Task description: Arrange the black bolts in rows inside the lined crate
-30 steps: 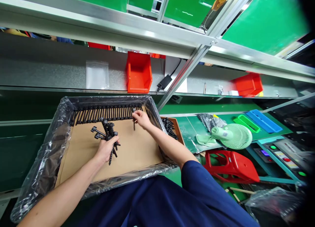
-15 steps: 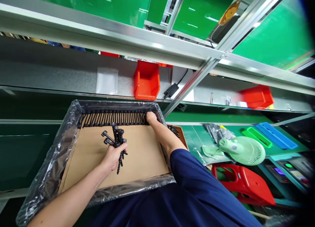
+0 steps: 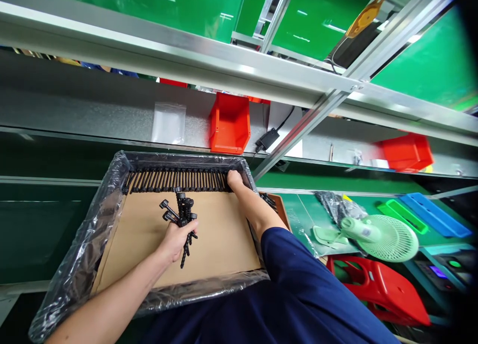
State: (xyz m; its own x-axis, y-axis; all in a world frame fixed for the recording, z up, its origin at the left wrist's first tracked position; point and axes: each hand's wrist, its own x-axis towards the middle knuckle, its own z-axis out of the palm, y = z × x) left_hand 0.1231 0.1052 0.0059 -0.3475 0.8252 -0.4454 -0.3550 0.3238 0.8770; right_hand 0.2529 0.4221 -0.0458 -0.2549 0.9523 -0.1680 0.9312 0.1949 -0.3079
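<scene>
While my left grip (image 3: 178, 240) is closed around a bundle of black parts (image 3: 183, 209), my right grip (image 3: 234, 178) is at the right end of a neat row of similar pieces (image 3: 179, 180). The fingers of this right one are turned away from the view (I see mostly the back of the hand), so I cannot tell if it is wide or narrow, or if it holds something.

The bundle is above the cardboard sheet (image 3: 220, 242), its heads pointing up in several directions and its thin ends hanging below my fist. The row lies along the far edge of the same sheet, inside a box lined with clear plastic (image 3: 84, 244). Just to the right of this box is a brown box (image 3: 284, 215), with more black pieces in it, partly hidden by my arm.

Behind, on the metal shelf (image 3: 130, 105), there are a clear bag (image 3: 169, 125), a red bin (image 3: 230, 127) and a black adapter (image 3: 267, 139). On the green surface (image 3: 298, 205) at right, I see a pale green fan (image 3: 390, 238), a green tray (image 3: 403, 216) and a blue tray (image 3: 435, 215).
</scene>
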